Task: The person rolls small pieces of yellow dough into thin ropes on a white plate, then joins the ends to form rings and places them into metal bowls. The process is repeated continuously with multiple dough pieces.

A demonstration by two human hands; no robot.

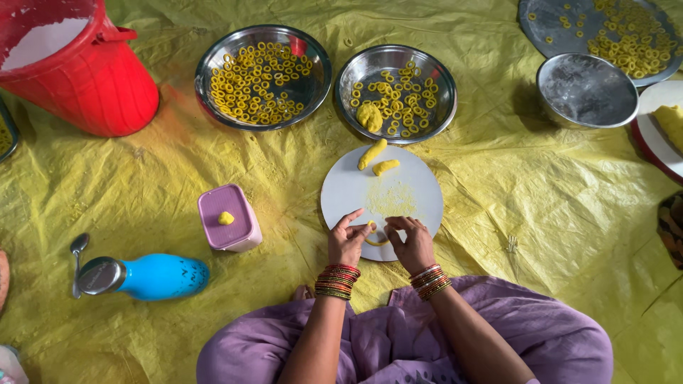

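Hands: left hand (346,244) and right hand (411,244) pinching a dough strip (377,240) into a ring on the board (420,186).
Done: rings (260,84) filling two plates (more far right).
Left: two dough rolls (377,160) unshaped.

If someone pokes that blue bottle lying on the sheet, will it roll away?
Probably a little. The blue bottle lies on its side and is round, so a nudge could roll it. The crinkled yellow sheet would likely stop it soon. The spoon beside its cap might block it too.
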